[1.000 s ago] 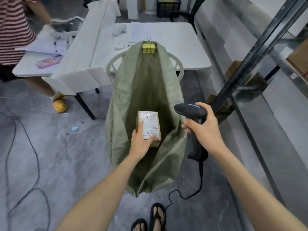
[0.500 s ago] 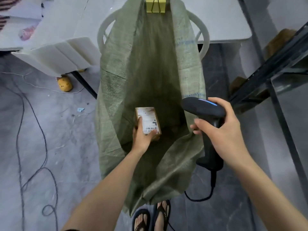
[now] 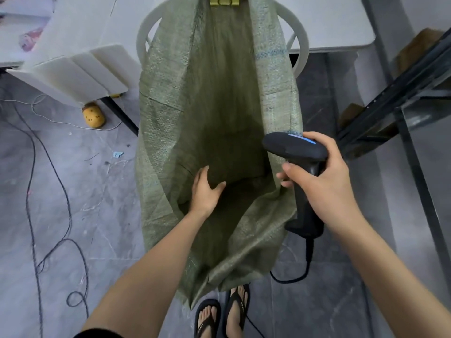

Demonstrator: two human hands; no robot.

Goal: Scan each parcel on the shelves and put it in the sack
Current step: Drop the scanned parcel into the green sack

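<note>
- Grey marbled floor tiles [image 3: 80, 206], with thin black cables [image 3: 33, 154] looping at left.
- White tabletop [image 3: 329, 23] beyond, a white chair [image 3: 302, 42] before it.
- Dark metal shelf frame [image 3: 390, 98] at right.

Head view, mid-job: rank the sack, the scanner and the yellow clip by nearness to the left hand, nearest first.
1. Sack: the left hand is inside its open mouth.
2. Scanner: just to the right, gripped by the right hand.
3. Yellow clip: on the sack's far rim, at the top of the frame.
</note>
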